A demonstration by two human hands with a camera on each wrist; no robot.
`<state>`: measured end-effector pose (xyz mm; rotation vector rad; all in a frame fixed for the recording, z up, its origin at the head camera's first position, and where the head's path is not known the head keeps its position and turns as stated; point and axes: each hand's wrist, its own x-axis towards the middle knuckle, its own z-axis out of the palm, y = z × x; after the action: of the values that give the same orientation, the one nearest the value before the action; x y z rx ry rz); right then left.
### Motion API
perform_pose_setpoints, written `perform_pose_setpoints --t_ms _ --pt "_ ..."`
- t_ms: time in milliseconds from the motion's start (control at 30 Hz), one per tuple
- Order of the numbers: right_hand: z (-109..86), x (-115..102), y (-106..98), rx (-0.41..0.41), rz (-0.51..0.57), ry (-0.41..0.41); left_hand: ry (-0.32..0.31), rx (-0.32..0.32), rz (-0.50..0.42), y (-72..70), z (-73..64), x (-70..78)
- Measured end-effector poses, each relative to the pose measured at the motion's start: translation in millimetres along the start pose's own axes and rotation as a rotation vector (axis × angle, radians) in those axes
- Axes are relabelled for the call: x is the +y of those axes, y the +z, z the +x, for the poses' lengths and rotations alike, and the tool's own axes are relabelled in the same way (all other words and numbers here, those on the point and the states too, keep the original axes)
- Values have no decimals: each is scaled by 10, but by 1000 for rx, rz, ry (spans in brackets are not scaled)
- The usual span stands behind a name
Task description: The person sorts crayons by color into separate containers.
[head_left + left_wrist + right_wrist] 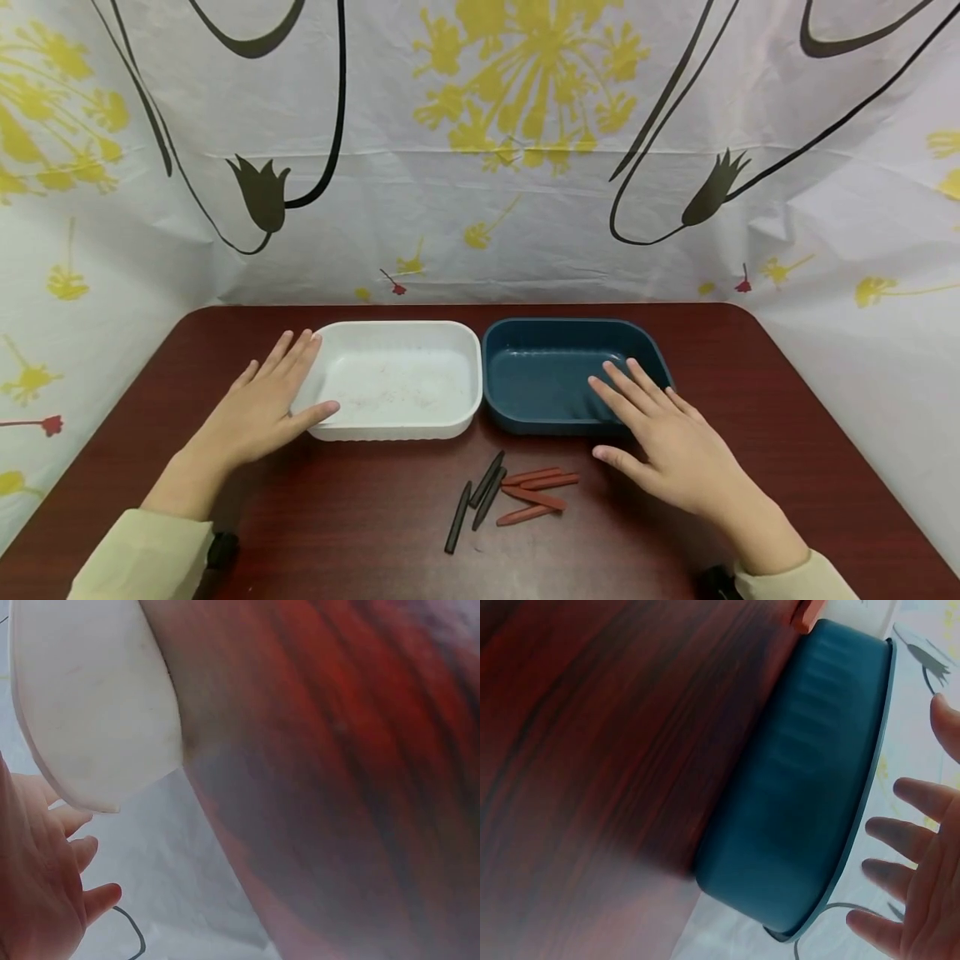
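My left hand (258, 408) is spread flat by the left side of a white tray (397, 367), fingers straight and overlapping its rim in the head view. The left wrist view shows that hand's fingertips right at the rim of the white tray (97, 697). Over the front right corner of a dark blue tray (540, 379), my right hand (675, 454) has its fingers straight and apart, holding nothing. In the right wrist view it hangs beside the blue tray (795, 772). Three black crayons (459, 518) and several reddish-brown crayons (525, 514) lie in a loose group before the trays.
Both trays stand side by side at the back of a dark red-brown wooden table (360, 517). A white cloth (480, 217) with yellow flowers and dark plant shapes hangs behind and at both sides. Small specks mark the floor of the white tray.
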<state>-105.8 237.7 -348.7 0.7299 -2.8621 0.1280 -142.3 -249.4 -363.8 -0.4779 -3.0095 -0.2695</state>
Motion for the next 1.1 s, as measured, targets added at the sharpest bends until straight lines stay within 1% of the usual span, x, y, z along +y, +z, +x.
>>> perform_pose_setpoints --t_ms 167,300,567,733,900,1100 --pt "3 -70 6 -2 4 -33 -1 -13 -7 6 -16 -8" --pt "-1 -114 9 5 6 -50 2 -10 -9 21 -6 -11" --pt "-7 -201 26 15 22 -89 0 -26 1 42 1 -4" --pt "-18 -249 43 8 37 -97 2 -31 -2 57 12 -8" --pt "-14 -290 55 3 30 -132 15 -49 -3 71 20 -3" --pt "5 -348 53 14 34 -171 16 -61 -7 81 30 -1"
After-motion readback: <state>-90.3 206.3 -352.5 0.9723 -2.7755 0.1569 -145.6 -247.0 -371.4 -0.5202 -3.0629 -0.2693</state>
